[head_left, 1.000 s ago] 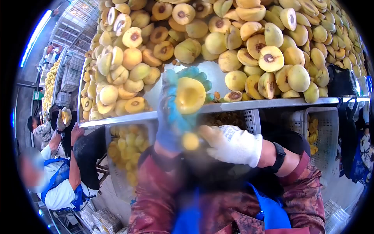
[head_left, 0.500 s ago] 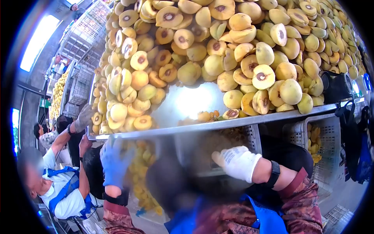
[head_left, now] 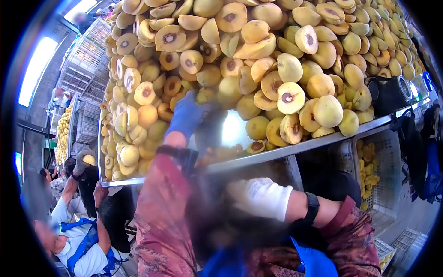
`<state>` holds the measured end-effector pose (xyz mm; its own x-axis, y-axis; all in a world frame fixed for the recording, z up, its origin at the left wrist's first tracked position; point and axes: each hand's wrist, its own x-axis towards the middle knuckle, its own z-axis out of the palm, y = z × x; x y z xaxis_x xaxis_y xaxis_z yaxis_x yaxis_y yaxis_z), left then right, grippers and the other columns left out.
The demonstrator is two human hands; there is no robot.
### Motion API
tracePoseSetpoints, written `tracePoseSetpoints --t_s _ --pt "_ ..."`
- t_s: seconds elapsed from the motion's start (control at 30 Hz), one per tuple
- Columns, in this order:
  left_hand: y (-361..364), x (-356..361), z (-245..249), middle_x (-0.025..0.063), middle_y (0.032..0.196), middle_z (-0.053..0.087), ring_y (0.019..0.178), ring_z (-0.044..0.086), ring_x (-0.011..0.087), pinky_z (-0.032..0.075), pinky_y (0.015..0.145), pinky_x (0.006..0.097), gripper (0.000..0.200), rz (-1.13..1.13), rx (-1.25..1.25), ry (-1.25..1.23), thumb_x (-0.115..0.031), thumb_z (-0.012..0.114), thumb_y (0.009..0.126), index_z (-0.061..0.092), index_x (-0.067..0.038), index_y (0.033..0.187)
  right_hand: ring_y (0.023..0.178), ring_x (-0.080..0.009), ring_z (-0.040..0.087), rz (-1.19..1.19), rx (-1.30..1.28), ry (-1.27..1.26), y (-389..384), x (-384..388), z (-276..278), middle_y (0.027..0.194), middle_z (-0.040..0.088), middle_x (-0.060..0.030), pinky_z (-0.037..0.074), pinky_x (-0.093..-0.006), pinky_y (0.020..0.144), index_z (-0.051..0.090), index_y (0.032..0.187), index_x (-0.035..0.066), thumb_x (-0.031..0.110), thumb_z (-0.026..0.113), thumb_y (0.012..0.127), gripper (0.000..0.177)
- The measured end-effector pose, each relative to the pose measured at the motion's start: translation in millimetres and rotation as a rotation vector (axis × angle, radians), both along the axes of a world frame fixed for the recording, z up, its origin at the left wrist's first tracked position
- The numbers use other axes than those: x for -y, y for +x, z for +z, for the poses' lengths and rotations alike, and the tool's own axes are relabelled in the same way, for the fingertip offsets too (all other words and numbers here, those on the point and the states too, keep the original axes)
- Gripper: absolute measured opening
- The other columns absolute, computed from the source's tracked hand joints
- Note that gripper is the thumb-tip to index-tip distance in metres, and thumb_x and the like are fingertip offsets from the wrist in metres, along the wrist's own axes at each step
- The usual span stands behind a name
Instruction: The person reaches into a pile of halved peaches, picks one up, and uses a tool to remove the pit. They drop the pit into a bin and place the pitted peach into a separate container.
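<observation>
My left hand (head_left: 188, 114), in a blue glove, reaches over the rim of the metal table (head_left: 258, 156) to the near edge of the fruit heap. Its fingertips are beside a yellow peach half (head_left: 206, 95); blur hides whether they grip it. Below the rim, in front of my body, is my right hand (head_left: 260, 196) in a white glove. Its fingers are smeared, and anything in them cannot be made out. Halved yellow peaches (head_left: 291, 98), several with brown pits showing, are piled across the table. A dark blurred shape covers the area between my arms.
Beneath the table at right stands a white crate (head_left: 385, 184) with yellow pieces (head_left: 368, 168). A black cylindrical object (head_left: 390, 96) sits on the right rim. At left a co-worker (head_left: 83, 240) in a blue apron holds a fruit piece in a gloved hand. Stacked crates (head_left: 87, 55) stand behind.
My left hand has moved from below the table edge up and forward to the peach heap. My right hand has shifted slightly left and is more blurred. The view has moved slightly.
</observation>
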<state>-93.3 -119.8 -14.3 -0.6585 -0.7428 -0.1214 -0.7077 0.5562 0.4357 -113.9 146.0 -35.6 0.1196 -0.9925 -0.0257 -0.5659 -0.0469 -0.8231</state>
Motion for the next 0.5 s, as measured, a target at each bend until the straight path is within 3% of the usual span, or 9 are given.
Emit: tracePoseSetpoints --t_s 0.1,0.17,0.2,0.23,0.3,0.33,0.5 --pt "31 -18 15 0.0138 0.108 0.065 0.101 0.064 0.0216 0.052 0.085 0.0372 0.045 0.164 -0.686 0.67 -0.017 0.062 0.085 0.053 0.001 0.126 0.084 -0.04 0.063 -0.078 0.209 -0.064 -9 3 17 0.087 0.064 -0.0208 0.05 -0.0461 0.074 0.053 0.102 0.001 0.021 0.062 0.085 0.028" --pt "58 -40 20 0.012 0.116 0.063 0.104 0.063 0.0254 0.053 0.088 0.0417 0.043 0.037 -1.118 1.096 -0.017 0.058 0.092 0.05 -0.003 0.131 0.086 -0.0415 0.062 -0.172 0.316 -0.103 -11 7 27 0.089 0.064 -0.0223 0.049 -0.046 0.075 0.052 0.108 -0.001 0.023 0.062 0.086 0.034" --pt "65 -55 24 0.0141 0.116 0.063 0.102 0.063 0.0285 0.053 0.09 0.0452 0.051 0.092 -1.223 1.216 -0.029 0.06 0.093 0.047 -0.002 0.135 0.088 -0.0423 0.061 -0.232 0.365 -0.07 -12 7 33 0.093 0.063 -0.024 0.049 -0.046 0.077 0.051 0.111 -0.001 0.024 0.063 0.086 0.038" --pt "72 -70 30 0.016 0.118 0.063 0.099 0.064 0.0301 0.054 0.087 0.0445 0.057 0.169 -1.236 1.223 -0.044 0.054 0.094 0.049 -0.001 0.132 0.091 -0.0431 0.06 -0.293 0.413 -0.034 -12 7 37 0.096 0.062 -0.0257 0.048 -0.046 0.079 0.05 0.115 -0.002 0.026 0.064 0.086 0.043" --pt "85 -94 35 0.0168 0.114 0.063 0.096 0.065 0.0318 0.055 0.084 0.0443 0.068 0.194 -1.2 1.313 -0.058 0.045 0.093 0.05 0.0 0.13 0.095 -0.0445 0.059 -0.344 0.36 -0.156 -9 12 23 0.101 0.059 -0.0273 0.046 -0.0471 0.082 0.045 0.121 -0.001 0.027 0.066 0.085 0.051" --pt "82 -105 32 0.0171 0.11 0.064 0.093 0.065 0.0322 0.055 0.082 0.0449 0.074 0.386 -1.25 1.208 -0.065 0.04 0.092 0.052 -0.001 0.128 0.095 -0.0446 0.058 -0.365 0.336 -0.21 -6 15 14 0.101 0.058 -0.0272 0.046 -0.0472 0.083 0.044 0.122 -0.001 0.028 0.066 0.085 0.052" --pt "83 -123 10 0.0174 0.113 0.062 0.099 0.063 0.0303 0.052 0.09 0.0443 0.067 0.332 -1.288 1.093 -0.054 0.036 0.099 0.05 0.004 0.127 0.083 -0.0454 0.06 -0.401 0.217 -0.114 -4 23 14 0.094 0.058 -0.0283 0.047 -0.0495 0.072 0.044 0.108 -0.002 0.024 0.064 0.086 0.04"
